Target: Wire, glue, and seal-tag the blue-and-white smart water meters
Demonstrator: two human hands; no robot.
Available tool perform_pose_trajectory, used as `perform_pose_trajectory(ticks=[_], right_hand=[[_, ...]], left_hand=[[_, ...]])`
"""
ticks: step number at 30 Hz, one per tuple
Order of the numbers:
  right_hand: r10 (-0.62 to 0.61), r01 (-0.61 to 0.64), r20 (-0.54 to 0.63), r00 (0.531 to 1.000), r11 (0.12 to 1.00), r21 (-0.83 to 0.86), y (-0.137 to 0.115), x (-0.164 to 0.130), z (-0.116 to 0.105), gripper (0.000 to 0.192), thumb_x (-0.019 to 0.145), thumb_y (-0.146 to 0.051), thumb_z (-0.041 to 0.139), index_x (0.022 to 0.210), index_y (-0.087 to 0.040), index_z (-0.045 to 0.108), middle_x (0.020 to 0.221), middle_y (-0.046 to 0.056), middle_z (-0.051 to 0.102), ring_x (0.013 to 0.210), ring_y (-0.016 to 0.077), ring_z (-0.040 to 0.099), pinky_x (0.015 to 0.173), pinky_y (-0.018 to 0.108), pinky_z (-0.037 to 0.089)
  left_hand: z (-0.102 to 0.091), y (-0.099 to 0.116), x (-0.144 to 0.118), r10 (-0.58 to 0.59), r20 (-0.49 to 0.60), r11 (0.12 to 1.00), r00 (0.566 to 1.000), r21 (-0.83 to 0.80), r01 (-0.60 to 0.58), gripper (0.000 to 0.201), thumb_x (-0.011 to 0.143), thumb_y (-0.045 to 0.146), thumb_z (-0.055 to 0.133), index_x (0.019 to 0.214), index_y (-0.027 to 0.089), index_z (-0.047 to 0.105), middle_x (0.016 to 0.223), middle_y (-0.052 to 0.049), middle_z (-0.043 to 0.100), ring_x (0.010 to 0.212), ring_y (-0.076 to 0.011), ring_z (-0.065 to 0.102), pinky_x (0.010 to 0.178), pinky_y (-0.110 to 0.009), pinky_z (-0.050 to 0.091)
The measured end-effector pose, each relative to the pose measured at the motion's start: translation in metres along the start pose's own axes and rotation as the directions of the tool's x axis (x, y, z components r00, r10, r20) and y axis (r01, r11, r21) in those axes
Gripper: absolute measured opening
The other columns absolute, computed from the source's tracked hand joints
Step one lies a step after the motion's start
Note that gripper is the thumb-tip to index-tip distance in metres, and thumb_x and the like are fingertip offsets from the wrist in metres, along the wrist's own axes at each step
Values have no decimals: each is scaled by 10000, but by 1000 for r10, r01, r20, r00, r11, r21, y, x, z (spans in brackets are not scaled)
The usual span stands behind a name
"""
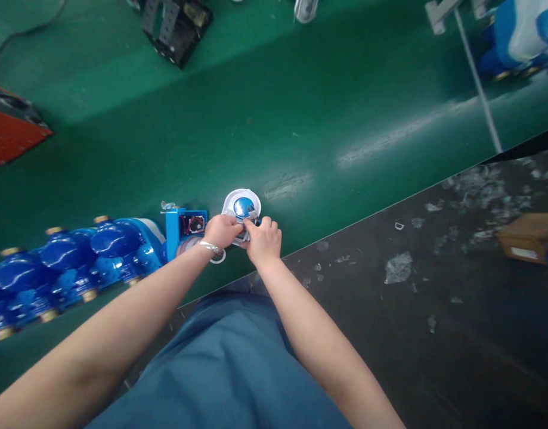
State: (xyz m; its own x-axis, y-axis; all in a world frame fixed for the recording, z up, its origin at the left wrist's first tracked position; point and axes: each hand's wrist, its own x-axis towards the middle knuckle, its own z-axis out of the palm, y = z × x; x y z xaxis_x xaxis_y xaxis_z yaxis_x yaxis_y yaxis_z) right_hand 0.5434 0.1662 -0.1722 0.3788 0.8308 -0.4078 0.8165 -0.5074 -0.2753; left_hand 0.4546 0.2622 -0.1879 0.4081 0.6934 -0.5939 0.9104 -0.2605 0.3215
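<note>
1. While both hands meet at the near edge of the green bench (300, 107), the left hand (222, 231) and right hand (265, 238) close together on one small white round part with a blue centre (242, 205).
2. Grip: left fingers curl over the part's near-left side; right fingertips (257, 221) pinch its near-right rim. Both clamped on the part, knuckles nearly touching.
3. The part sits on the bench, its far half showing beyond the fingers; the near half is hidden under them.
4. A silver bracelet (211, 248) rings the left wrist, just behind the grip.
5. Just left of the grip: an open blue housing (184, 229) with red and dark wiring inside, touching or almost touching the left hand; cannot tell which.
6. Further left of that, a row of blue meter bodies with brass ends (68, 262) runs along the bench edge.
7. Right of the grip, off the bench: dark floor (435, 333) strewn with clear plastic scraps (398, 267), and a cardboard box (526, 238) well apart.
8. Far beyond the grip: a black bracket-like object (175, 27) and a red case (9, 128) at the left edge.
</note>
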Motion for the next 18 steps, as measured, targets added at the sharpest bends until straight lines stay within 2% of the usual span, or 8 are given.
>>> perform_pose_trajectory(ticks=[18], right_hand=[[-11, 9, 39, 999, 999, 39, 0, 1, -5, 467, 720, -432, 609, 1157, -377, 456, 990, 53, 422, 892, 202, 421, 712, 306, 356]], left_hand=[[0, -7, 2, 30, -17, 995, 999, -97, -31, 268, 613, 360, 425, 456, 154, 495, 452, 5, 463, 489, -110, 414, 470, -235, 263]])
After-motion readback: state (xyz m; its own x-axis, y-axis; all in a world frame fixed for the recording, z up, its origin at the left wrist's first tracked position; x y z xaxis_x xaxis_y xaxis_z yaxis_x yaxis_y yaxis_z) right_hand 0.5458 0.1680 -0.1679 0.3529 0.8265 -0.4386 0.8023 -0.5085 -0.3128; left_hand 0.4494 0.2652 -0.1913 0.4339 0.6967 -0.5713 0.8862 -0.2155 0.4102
